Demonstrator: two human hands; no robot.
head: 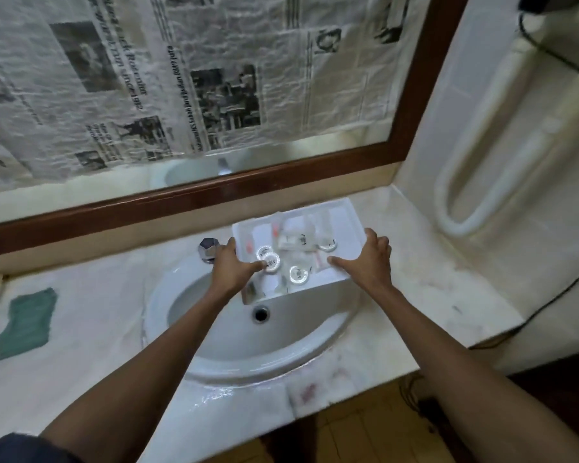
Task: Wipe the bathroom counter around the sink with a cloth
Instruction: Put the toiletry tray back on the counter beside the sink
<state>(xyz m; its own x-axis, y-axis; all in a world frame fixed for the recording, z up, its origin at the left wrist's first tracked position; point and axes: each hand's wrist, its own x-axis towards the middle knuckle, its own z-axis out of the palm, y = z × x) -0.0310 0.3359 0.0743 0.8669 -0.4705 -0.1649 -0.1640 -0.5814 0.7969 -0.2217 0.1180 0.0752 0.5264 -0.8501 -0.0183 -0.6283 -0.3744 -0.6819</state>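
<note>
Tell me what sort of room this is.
Most likely a bathroom, perhaps a hotel's: an oval sink set in a marble counter, a framed mirror, and a tray of small toiletries.

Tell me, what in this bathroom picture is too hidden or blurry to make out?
Head view:
- Tap: its spout is hidden behind the left hand and white tray.
- Small packets in the tray: labels too blurred and small to read.
- Mirror: nearly all covered by newspaper.
- Green cloth: blurred, so wet or dry cannot be told.
- Dark object, top right: cut off by the edge.

Bathroom: sink [221,342], framed mirror [411,105].
</note>
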